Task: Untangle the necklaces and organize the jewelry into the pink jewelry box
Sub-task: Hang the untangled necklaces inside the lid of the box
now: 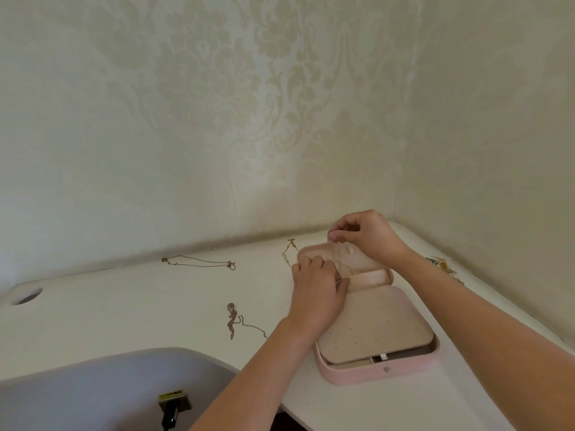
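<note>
The pink jewelry box (382,370) lies open on the white desk, its beige earring panel facing up and its lid lying flat toward the wall. Over the lid, my right hand (367,236) pinches the upper end of a thin pale chain (337,259). My left hand (317,290) pinches the chain's lower end just above the lid pocket. A rose-coloured necklace with a pendant (232,318) lies left of the box. A thin gold chain (199,262) lies farther back left. Another gold chain (289,250) sits behind the lid.
More tangled jewelry (443,265) lies by the right wall, partly behind my right forearm. The white desk (124,312) fills a wall corner and has a round cable hole (26,296) at far left. A grey chair (93,390) with a small dark device (171,412) stands below.
</note>
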`<act>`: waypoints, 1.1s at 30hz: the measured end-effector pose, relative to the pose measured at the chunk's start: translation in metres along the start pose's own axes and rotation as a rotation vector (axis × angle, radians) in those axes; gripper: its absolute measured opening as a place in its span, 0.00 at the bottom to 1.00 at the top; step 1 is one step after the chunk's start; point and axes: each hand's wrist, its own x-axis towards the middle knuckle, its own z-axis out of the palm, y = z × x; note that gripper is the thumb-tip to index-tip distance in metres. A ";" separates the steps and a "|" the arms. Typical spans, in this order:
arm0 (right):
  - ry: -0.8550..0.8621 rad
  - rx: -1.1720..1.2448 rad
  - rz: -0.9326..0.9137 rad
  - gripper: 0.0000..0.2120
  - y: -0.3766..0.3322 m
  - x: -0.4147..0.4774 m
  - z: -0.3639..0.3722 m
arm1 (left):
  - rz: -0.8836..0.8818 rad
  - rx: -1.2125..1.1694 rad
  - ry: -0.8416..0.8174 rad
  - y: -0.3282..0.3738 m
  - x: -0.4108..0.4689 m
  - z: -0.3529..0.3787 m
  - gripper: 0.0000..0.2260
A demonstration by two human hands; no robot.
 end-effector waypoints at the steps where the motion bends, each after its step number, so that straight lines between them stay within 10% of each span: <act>1: -0.013 0.033 -0.006 0.03 -0.003 0.000 -0.001 | 0.016 -0.013 0.038 0.001 -0.001 0.000 0.11; 13: 0.178 -0.495 -0.502 0.04 0.005 0.000 -0.003 | 0.113 0.059 0.273 -0.004 -0.001 0.008 0.10; 33: 0.494 -0.414 -0.496 0.15 0.011 -0.003 -0.003 | 0.168 0.051 0.381 -0.008 -0.001 0.011 0.12</act>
